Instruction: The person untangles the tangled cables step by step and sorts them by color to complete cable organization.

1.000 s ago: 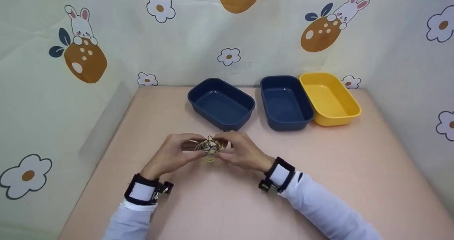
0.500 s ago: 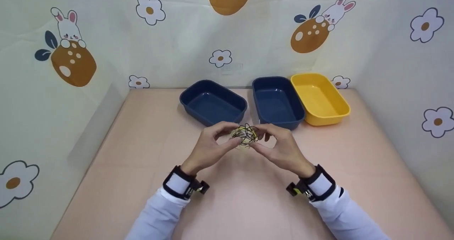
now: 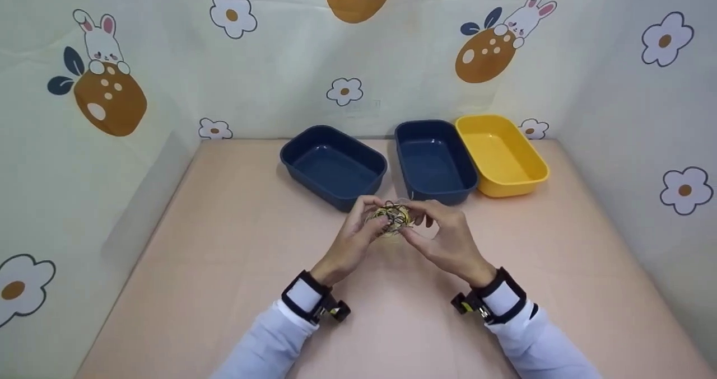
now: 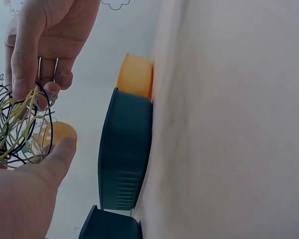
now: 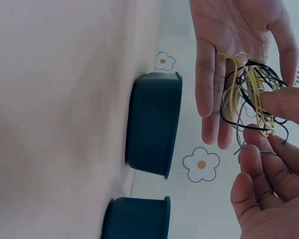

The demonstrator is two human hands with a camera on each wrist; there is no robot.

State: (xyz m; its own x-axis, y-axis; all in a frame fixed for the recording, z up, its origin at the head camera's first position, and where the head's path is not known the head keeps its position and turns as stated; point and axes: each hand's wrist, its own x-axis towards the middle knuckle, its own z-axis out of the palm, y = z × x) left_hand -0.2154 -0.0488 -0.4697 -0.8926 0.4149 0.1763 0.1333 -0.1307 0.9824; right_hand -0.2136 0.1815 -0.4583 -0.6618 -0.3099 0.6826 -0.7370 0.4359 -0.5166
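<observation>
A loose tangle of thin yellow, black and grey cords is held in the air between both hands, above the table. My left hand grips its left side, with the thumb in front. In the right wrist view, the left hand's longer fingers stretch behind the cords. My right hand pinches the right side between thumb and index finger; its other fingers curl loosely below, as the right wrist view shows. Cord loops and a few loose ends stick out. Some fingertips are hidden by the tangle.
Just beyond the hands stand a dark blue bin set at an angle, a second dark blue bin and a yellow bin touching it. They rest on a pinkish table, backed by a patterned curtain.
Both hands have shifted right and slightly up in the head view, carrying the tangle; the camera has also turned a little. Lately the left hand has turned and closed in around the cords.
</observation>
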